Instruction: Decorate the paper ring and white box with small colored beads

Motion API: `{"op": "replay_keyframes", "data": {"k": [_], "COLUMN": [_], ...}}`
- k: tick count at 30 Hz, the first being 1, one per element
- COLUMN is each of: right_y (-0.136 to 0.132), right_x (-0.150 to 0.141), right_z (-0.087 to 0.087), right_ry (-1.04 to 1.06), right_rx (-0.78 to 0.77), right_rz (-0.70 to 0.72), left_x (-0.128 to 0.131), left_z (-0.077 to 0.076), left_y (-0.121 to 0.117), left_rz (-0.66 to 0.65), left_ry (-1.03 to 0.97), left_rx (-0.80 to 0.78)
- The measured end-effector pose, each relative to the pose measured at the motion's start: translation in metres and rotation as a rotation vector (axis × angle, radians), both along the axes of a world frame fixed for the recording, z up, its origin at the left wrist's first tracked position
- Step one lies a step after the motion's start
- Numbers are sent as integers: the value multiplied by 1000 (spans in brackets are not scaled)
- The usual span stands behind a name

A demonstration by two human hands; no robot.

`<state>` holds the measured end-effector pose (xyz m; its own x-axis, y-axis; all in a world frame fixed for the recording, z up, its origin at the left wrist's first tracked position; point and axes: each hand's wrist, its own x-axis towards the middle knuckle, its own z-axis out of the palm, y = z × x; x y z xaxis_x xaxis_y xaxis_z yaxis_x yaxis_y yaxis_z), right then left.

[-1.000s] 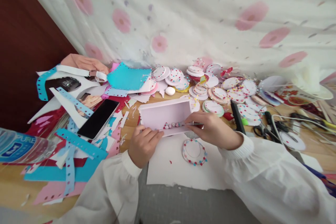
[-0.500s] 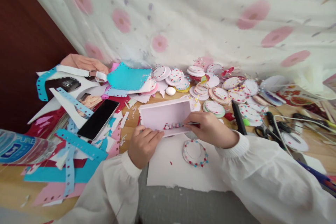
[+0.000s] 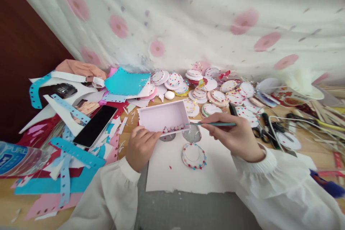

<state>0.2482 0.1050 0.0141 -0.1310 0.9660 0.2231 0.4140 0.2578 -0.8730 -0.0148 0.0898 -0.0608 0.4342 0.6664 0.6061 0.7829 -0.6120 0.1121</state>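
Grips one shallow pale-lilac box at its near left corner with the left hand, above the far part of one white sheet. Pinches one thin teal tool between thumb and fingers of the right hand, pointing at the box's near right corner. Cannot tell whether touching the box at the tip, too fine to make out. Inside the box, along the near wall, several small beads, too crowded and blurred to count. On the sheet, one beaded ring and one small red piece; toward its far edge, two round grey patches, including one partly hidden by the box. Under the sheet, one grey mat, cut off at the bottom. To the left, one dark-screened phone on a heap of punched strips and scraps, overlapping beyond counting, and one bottle, cut off by the left edge. Beyond the box, one white egg-shaped piece and many beaded discs, stacked past counting.
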Motion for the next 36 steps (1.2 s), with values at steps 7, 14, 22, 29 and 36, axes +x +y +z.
{"op": "replay_keyframes", "data": {"k": [7,14,22,29,36], "right_y": [-45,-57,-59,-66,-72], "right_x": [33,28,32,27,15], "right_z": [-35,-66,-61,-64,-81], "right_ry": [383,689,794,823,740], "right_rx": [-136,-289,-322,-384,-460], "right_rz": [-308,-413,-409,-372,-263], "left_x": [-9,8,84,87,91], "left_z": [-6,32,10,5,3], "left_y": [16,-2,-21,-19,-22], "left_rz": [-12,-58,-311,-278,-244], "left_ry": [65,14,-166,-495,-660], "left_rx": [-57,-218,-580,-586,-652]}}
